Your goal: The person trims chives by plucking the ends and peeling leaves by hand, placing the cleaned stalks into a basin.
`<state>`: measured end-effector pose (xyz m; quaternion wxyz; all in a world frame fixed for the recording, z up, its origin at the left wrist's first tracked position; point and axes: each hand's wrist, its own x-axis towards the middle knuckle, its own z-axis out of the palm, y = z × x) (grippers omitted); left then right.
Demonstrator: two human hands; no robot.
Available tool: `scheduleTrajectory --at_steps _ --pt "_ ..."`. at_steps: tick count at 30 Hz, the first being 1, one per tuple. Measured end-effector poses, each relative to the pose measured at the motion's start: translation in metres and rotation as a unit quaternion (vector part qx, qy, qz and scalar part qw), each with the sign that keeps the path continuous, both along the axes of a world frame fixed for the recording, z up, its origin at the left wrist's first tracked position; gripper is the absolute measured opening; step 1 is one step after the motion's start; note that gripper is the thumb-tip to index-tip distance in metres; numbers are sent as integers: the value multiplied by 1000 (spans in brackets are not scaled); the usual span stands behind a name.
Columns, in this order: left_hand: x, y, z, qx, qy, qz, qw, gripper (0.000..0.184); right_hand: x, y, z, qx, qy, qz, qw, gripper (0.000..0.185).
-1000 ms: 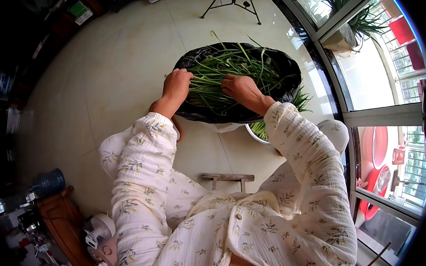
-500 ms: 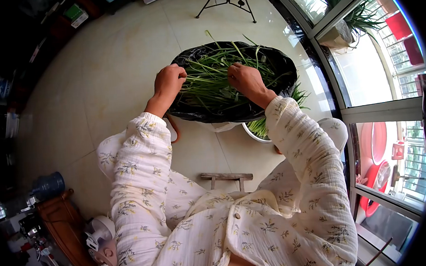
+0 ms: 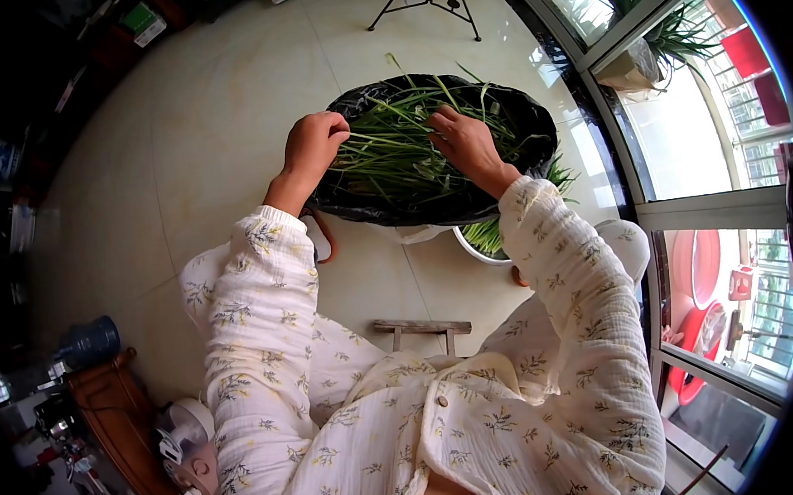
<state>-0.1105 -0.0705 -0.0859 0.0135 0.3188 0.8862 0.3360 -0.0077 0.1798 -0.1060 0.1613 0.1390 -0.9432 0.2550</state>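
Note:
A heap of long green chives (image 3: 391, 162) lies across a black plastic bag (image 3: 367, 215) in front of me. At the bag's left edge, my left hand (image 3: 315, 148) pinches the end of a pale chive stalk between thumb and finger. My right hand (image 3: 466, 146) is over the middle right of the heap, its fingers curled down among the chives and closed on some of them. The tips of those fingers are partly hidden. Under the bag's right side, a white basin (image 3: 480, 255) holds more cut-looking green leaves, partly covered by my right sleeve.
A small wooden stool (image 3: 422, 326) stands between my knees on the tiled floor (image 3: 227, 149). A black metal stand (image 3: 430, 5) is beyond the bag. Glass sliding doors (image 3: 716, 199) run along the right, with a potted plant (image 3: 639, 60) behind them. A wooden cabinet (image 3: 127, 436) is at lower left.
My right hand has shifted slightly to the right, and its fingers look a little less tightly curled. My left hand stays at the bag's left edge, nearly in place.

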Motion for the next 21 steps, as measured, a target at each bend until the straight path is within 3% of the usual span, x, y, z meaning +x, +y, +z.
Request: scheduleTrajectory --at_steps 3,5,8,9,12,17,21 --pt "2 4 -4 59 110 5 992 9 4 -16 8 62 12 114 991 7" --pt "3 1 4 15 75 6 997 10 7 -24 -1 108 4 164 980 12" --pt "8 -3 11 -55 23 -37 998 12 4 -19 -19 148 -28 104 983 11" --pt "10 -6 11 -80 5 -58 995 13 2 -15 -20 112 -33 69 991 12" --pt "14 -11 -5 -194 5 -83 978 16 -8 1 -32 152 -31 64 986 13" --pt "24 -3 -31 -212 82 -73 971 16 -3 -5 -31 85 -36 52 994 14" --pt "25 4 -17 -169 106 -68 977 14 -1 -16 -14 23 -8 55 998 10"
